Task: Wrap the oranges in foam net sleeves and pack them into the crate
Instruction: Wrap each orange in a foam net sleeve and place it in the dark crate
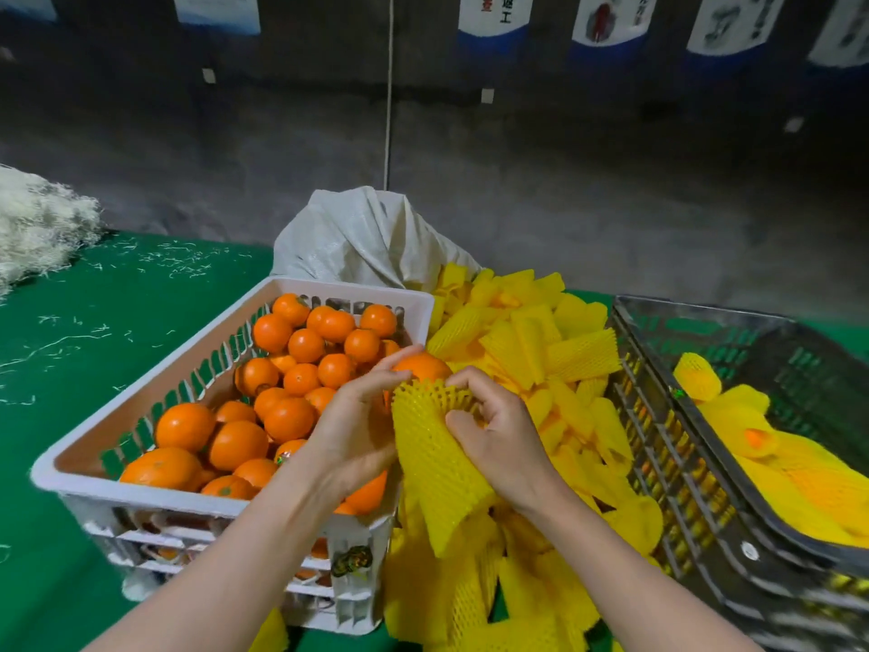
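Close in, both hands are at work on one foam net sleeve. The right hand has thumb and curled fingers pinched on the sleeve's open rim, and the left hand has its fingers wrapped round the orange, which sits at the mouth with its top poking out. The sleeve looks feather-light, soft and stretchy, so the place to take it is right at the rim, spread wide. The orange looks firm, smooth and fairly weighty, best cupped round its middle rather than squeezed at the skin. Just left of the hands stands the white crate, heaped with bare oranges. Just right and beyond lies a loose pile of yellow sleeves, limp and likely to snag on one another. Further right is the dark crate, where wrapped fruit already lies, with plenty of room left. Behind stands a white sack, and far left, on the green tabletop, a heap of pale shreds.
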Tool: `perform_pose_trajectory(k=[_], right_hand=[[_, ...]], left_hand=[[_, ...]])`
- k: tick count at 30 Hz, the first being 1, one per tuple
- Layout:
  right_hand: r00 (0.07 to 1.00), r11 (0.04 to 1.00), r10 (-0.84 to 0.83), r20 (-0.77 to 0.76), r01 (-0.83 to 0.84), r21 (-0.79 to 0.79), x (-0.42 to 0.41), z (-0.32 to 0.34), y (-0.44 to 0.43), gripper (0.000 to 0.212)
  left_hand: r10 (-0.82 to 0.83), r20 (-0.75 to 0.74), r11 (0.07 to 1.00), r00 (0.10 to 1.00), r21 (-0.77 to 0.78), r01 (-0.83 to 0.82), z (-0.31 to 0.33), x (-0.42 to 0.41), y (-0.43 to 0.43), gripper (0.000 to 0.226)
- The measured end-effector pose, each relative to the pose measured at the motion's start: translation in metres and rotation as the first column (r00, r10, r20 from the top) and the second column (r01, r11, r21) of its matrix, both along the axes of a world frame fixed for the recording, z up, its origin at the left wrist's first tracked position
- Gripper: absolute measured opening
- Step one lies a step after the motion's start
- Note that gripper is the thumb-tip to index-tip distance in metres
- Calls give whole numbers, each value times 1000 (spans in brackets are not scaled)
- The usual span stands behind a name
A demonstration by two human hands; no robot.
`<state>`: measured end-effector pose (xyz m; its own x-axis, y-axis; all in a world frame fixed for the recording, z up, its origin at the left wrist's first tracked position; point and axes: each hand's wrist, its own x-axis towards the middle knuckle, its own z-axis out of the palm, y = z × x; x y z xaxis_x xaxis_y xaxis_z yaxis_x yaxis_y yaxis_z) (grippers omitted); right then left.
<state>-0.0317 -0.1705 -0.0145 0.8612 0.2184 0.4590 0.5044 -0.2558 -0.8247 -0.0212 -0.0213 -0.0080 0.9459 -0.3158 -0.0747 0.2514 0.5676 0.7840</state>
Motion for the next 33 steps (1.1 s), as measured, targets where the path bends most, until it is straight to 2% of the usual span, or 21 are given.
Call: perform_pose_trajectory(k=[2, 5, 8, 9, 11, 14, 16, 18, 20, 23, 25, 27, 30, 33], right_hand=[[997, 997, -72, -11, 72, 29, 0, 0, -17, 11], [985, 982, -157, -68, 164, 99, 4, -1, -37, 35], [970, 951, -208, -129, 231, 208, 4, -1, -53, 37], [965, 932, -203, -163, 242, 270, 3, -2, -57, 29], [955, 885, -214, -204, 278, 373, -1, -7, -62, 14], [934, 857, -333, -132, 358, 370, -9, -18, -61, 33], [924, 862, -372, -87, 379, 338, -11, -23, -59, 34], [918, 873, -392, -67, 394, 286, -9, -26, -62, 31], [912, 868, -401, -92, 410, 281, -3, -23, -69, 33], [916, 852, -340, -211, 395, 343, 8, -13, -79, 37], [917, 865, -276, -287, 367, 341, 13, -12, -81, 38], [903, 859, -180, -390, 337, 385, 13, -17, -79, 39], [857, 809, -39, -513, 329, 488, 5, -27, -73, 31], [739, 765, 183, -649, 308, 566, 2, -31, -75, 31]], left_hand=[[-12, 10, 998, 1000, 57, 12, -2, -4, -13, 59], [-94, 73, 981, 993, 177, 80, -4, -11, -29, 94], [-105, 134, 953, 985, 297, 61, -3, -15, -44, 75], [-77, 120, 957, 990, 289, 39, -4, -16, -50, 73], [4, 42, 986, 999, 164, -11, -9, -17, -65, 72], [44, -93, 997, 995, -63, -50, -17, -22, -96, 66], [53, -172, 984, 984, -161, -82, -21, -22, -110, 58], [53, -167, 984, 985, -158, -79, -24, -21, -116, 50], [110, -149, 989, 983, -81, -122, -29, -18, -115, 49], [150, -120, 989, 981, 13, -150, -34, -18, -111, 44], [120, -129, 993, 984, 1, -121, -35, -19, -109, 35], [107, -159, 991, 981, -66, -118, -35, -19, -110, 38], [134, -151, 980, 979, -123, -153, -36, -19, -113, 54], [239, -121, 967, 963, -59, -248, -43, -20, -115, 42]])
